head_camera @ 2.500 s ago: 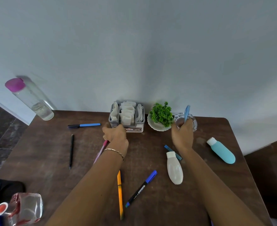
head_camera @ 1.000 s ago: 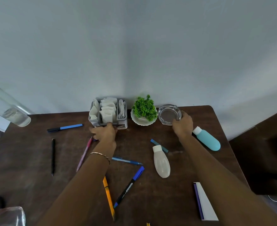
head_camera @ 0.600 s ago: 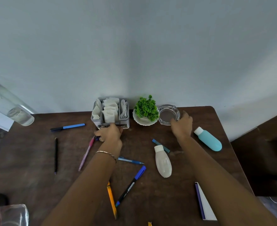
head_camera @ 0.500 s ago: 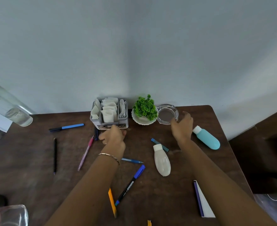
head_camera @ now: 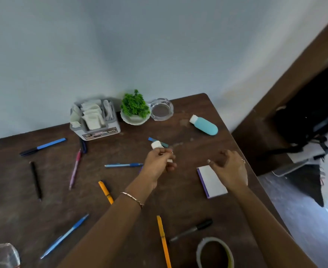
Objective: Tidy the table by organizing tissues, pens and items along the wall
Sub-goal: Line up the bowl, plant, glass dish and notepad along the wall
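Now, largest first.

Dark brown wooden worktop [head_camera: 182, 202]: pens [head_camera: 123, 165] lie scattered across it, unsorted.

Grey plastic tissue caddy [head_camera: 99, 130], upper centre against the wall: the left hand was on it half a second ago and has let go.

Green plant in white bowl [head_camera: 135, 107] and clear glass ashtray [head_camera: 161, 109]: in a row beside the caddy. The right hand has left the ashtray.

Right hand [head_camera: 229, 169]: grip apart, fingers loose, over the white pad with purple edge [head_camera: 212, 183], centre right.

Left hand [head_camera: 157, 164]: grip clamped on the cream oval squeeze bottle [head_camera: 156, 145], picked up mid-frame.

Judgement: wall row begun; bottle likely next, pens outstanding.
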